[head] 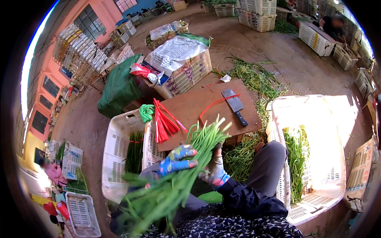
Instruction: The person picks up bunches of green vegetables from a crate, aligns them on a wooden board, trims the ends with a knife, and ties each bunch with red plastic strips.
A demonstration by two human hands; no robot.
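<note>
A bunch of long green leafy stalks (pixel 190 166) lies across my lap, pale cut ends towards the board, leaves blurred at the lower left. My left hand (pixel 178 160), in a patterned glove, rests over the bunch with fingers spread; whether it grips is unclear. My right hand (pixel 215 171), in a similar dirty glove, holds the bunch from its right side. Beyond the stalk ends is a brown board (pixel 190 104) bearing a cleaver (pixel 234 104) with a black handle, a loose red strip (pixel 212 105) and a bundle of red strips (pixel 163 123). A green cloth (pixel 146 113) hangs at the crate corner.
A white plastic crate (pixel 111 148) at left holds tied green bundles (pixel 134 151). Another crate (pixel 340 178) at right holds loose stalks (pixel 296 160). Trimmings (pixel 253 76) litter the floor beyond the board. A covered crate (pixel 189 74) stands behind it. Other people work farther off.
</note>
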